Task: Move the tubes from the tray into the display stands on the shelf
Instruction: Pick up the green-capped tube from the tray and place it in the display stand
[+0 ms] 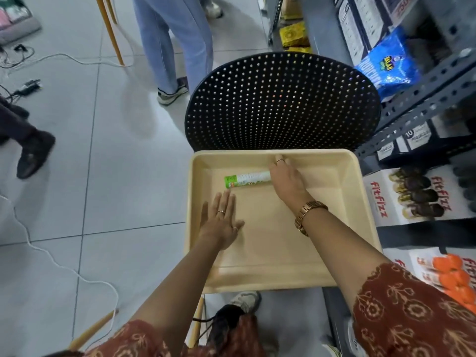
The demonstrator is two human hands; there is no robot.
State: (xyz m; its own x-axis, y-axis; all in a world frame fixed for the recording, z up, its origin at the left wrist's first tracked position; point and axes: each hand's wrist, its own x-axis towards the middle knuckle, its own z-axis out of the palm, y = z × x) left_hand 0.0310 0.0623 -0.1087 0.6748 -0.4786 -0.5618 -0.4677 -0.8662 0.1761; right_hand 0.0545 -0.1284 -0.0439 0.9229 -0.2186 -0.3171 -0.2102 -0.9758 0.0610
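Note:
A single green-and-white tube (244,180) lies on its side in the far part of a beige tray (273,279). My right hand (287,180) covers the tube's right end, fingers curled over it; the grip itself is hidden. My left hand (221,222) rests flat with fingers spread on the tray's left rim, just below the tube's green end. On the shelf at the right stand white FitFizz display stands: one holds dark-capped tubes (417,194), a lower one holds orange-capped tubes (456,276).
The tray sits on a black perforated chair (280,101) next to a grey metal shelf (422,99). A blue snack bag (389,65) lies on the shelf. People's legs (177,47) and white cables (51,258) are on the tiled floor at left.

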